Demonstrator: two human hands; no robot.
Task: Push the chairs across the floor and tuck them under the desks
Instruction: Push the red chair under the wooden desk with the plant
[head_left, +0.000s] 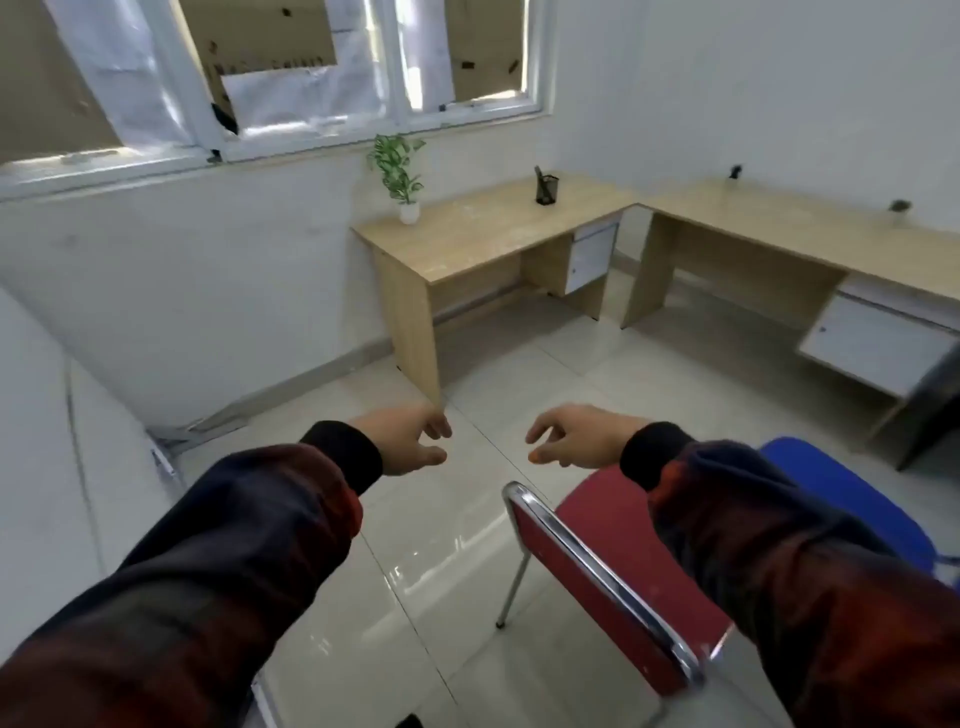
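Head view, hands: the left hand (410, 439) and the right hand (576, 436) are stretched out over the floor (467, 530), fingers loosely curled, holding nothing and touching nothing.
Head view, chairs: the red chair (613, 566) stands just below the right forearm, its chrome-edged backrest nearest the camera; the blue chair (852, 493) sits just beyond it to the right. Both are out on the tiles, well apart from the desks.
Head view, desks: the left desk (483, 228), bearing a potted plant (400, 176) and a pen cup (547, 189), meets the right desk (779, 223) at the corner; the kneeholes look free.
Step in hand: likely reaching, no chair gripped yet.
Next move: probably lower both hands onto the red backrest, grip its top rail, then push it toward a kneehole.
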